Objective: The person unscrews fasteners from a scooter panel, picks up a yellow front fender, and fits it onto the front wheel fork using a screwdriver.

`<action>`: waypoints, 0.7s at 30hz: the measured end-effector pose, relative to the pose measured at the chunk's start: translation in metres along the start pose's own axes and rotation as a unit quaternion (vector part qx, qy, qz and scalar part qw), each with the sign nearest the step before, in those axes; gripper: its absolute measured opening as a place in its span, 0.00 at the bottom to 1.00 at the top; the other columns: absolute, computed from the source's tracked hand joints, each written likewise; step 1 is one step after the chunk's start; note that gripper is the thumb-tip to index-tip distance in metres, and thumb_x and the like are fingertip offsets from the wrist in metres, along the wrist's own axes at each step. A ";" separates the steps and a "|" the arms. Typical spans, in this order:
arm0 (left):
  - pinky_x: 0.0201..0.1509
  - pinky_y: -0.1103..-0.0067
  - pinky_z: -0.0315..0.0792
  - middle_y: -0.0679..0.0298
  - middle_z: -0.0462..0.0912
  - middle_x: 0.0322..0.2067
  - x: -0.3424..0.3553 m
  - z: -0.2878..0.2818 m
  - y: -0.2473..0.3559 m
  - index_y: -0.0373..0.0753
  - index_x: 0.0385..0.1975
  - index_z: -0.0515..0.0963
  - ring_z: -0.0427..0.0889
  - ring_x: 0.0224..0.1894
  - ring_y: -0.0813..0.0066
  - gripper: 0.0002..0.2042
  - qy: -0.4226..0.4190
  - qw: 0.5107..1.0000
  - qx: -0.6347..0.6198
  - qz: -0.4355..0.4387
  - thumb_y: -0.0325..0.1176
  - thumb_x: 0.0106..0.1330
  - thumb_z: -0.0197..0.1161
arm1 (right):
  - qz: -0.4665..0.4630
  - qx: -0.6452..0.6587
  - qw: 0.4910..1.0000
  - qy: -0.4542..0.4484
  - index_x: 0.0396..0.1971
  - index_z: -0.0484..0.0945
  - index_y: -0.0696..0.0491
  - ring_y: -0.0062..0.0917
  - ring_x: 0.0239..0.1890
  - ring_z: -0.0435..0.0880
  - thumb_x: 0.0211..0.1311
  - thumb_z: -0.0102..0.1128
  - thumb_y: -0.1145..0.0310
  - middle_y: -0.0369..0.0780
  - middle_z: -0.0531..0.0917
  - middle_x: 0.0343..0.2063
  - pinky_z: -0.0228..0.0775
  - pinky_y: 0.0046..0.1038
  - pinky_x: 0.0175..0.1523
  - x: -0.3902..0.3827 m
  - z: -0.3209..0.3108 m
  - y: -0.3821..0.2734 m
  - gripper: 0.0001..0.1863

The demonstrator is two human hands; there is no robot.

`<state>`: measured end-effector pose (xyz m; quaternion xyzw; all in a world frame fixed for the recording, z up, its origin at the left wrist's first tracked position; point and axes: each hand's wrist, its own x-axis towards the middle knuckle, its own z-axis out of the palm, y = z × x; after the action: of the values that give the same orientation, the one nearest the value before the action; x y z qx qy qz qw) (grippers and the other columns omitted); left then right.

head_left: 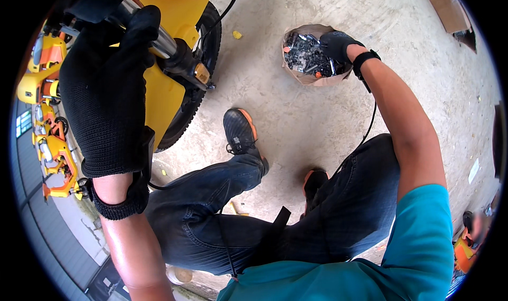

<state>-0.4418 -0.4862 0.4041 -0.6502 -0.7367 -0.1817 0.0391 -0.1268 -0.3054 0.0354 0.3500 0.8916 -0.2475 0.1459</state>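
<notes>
My left hand (108, 97), in a black knit glove, is closed around the upper part of a yellow motorbike's front fork (164, 44). Its thumb lies along the silver tube, while the other fingers are mostly hidden behind the glove. My right hand (337, 46), also gloved in black, reaches into an open brown bag (317, 80) on the floor. Its fingers are drawn together among dark and silver bolts (307, 55) and a few orange pieces. What those fingers hold, if anything, is hidden. The bike's front wheel (211, 39) stands behind the fork, beside a yellow fender (180, 7).
Several yellow-orange motorbikes (55, 155) line the left side. A cardboard box (444, 7) lies at the far right. Between my legs and the bag stretches concrete floor (286, 116), with small yellow scraps (236, 35) on it. A thin black cable (365, 134) runs past my right leg.
</notes>
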 end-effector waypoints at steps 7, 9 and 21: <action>0.44 0.79 0.78 0.59 0.86 0.45 -0.002 -0.002 -0.004 0.38 0.51 0.83 0.86 0.42 0.70 0.14 -0.026 0.998 -0.012 -0.050 0.37 0.70 0.63 | -0.017 0.016 1.000 0.017 0.35 0.83 0.53 0.46 0.45 0.82 0.61 0.54 0.60 0.49 0.84 0.40 0.74 0.42 0.52 0.000 -0.003 -0.004 0.14; 0.44 0.79 0.77 0.59 0.86 0.45 -0.002 -0.003 -0.008 0.38 0.51 0.83 0.86 0.41 0.70 0.14 -0.025 0.999 0.039 -0.008 0.37 0.71 0.63 | -0.029 0.040 0.998 0.050 0.34 0.83 0.53 0.45 0.45 0.82 0.61 0.54 0.60 0.49 0.84 0.39 0.74 0.42 0.51 -0.002 0.000 -0.002 0.13; 0.43 0.80 0.76 0.59 0.87 0.43 -0.002 0.000 0.001 0.36 0.50 0.82 0.85 0.40 0.72 0.15 -0.026 0.993 -0.080 -0.087 0.38 0.70 0.64 | 0.051 0.083 0.980 -0.173 0.31 0.87 0.54 0.39 0.35 0.87 0.49 0.63 0.61 0.49 0.86 0.33 0.78 0.36 0.41 0.023 0.047 0.028 0.14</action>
<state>-0.4411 -0.4878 0.4040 -0.5893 -0.7744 -0.2253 -0.0484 -0.1195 -0.3005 -0.0228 0.3579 0.8100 -0.3701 0.2807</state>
